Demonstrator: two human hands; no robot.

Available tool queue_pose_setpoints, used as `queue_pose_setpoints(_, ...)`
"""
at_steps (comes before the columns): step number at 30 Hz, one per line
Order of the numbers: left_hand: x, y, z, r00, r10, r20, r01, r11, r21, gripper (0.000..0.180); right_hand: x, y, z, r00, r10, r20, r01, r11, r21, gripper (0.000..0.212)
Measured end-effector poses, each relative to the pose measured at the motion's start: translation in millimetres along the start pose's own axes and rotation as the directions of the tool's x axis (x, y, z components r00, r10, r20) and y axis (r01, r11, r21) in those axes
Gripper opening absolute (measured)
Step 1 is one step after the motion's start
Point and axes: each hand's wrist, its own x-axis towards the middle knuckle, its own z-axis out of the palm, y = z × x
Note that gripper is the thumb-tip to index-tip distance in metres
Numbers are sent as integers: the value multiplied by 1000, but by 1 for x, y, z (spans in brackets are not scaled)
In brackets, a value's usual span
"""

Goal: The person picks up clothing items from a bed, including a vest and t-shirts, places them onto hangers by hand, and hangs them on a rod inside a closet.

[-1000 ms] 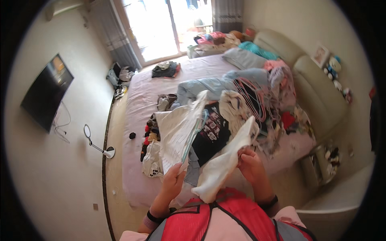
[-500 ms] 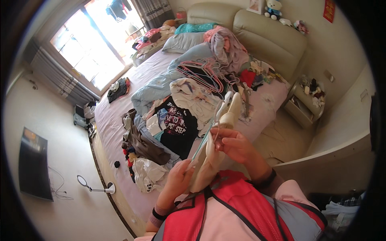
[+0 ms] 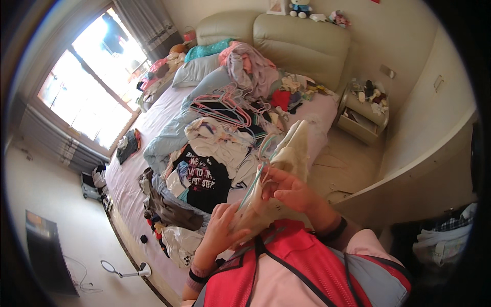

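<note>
A cream garment [image 3: 291,161] hangs in front of my chest, with a thin pale teal clothes hanger [image 3: 252,188] along its left side. My left hand [image 3: 221,230] is closed on the garment's lower left part, near the hanger's lower end. Higher up, my right hand [image 3: 289,188] pinches the hanger and the garment's edge between thumb and fingers. Just above that grip shows a pinkish hanger hook [image 3: 266,146]. Part of the hanger is hidden by cloth and fingers.
Beyond my hands, the bed [image 3: 125,189] carries heaped clothes, a black printed shirt [image 3: 197,179], a blue quilt [image 3: 163,140] and a pile of pink hangers [image 3: 225,107]. A nightstand [image 3: 358,125] with an open drawer stands right of the bed. A curved pale panel [image 3: 409,169] runs along my right.
The view has turned right, so the bed sits further left. The garment's upper part is spread wider, and my right hand has shifted slightly down along the hanger.
</note>
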Motion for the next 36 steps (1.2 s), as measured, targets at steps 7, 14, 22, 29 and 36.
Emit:
queue_pose_setpoints(7,16,2,28,995,-92,-39,95,993,65,77,-34,-30,-22,981,-132,145,99,971,218,83)
queue_pose_setpoints(14,41,8,47,997,-58,54,66,987,-146,23,-71,-30,-46,981,-159,115,146,982,117,82)
queue_pose_setpoints(22,73,10,60,992,-14,126,53,950,-309,18,-109,-39,-37,958,-265,-112,278,953,118,78)
queue_pose_setpoints(29,103,7,58,939,203,278,-76,911,-406,16,-128,-51,-18,903,-344,-258,336,939,-75,78)
queue_pose_setpoints(36,117,12,70,837,496,234,-370,825,-427,31,-155,-37,12,783,-451,-429,403,893,-202,78)
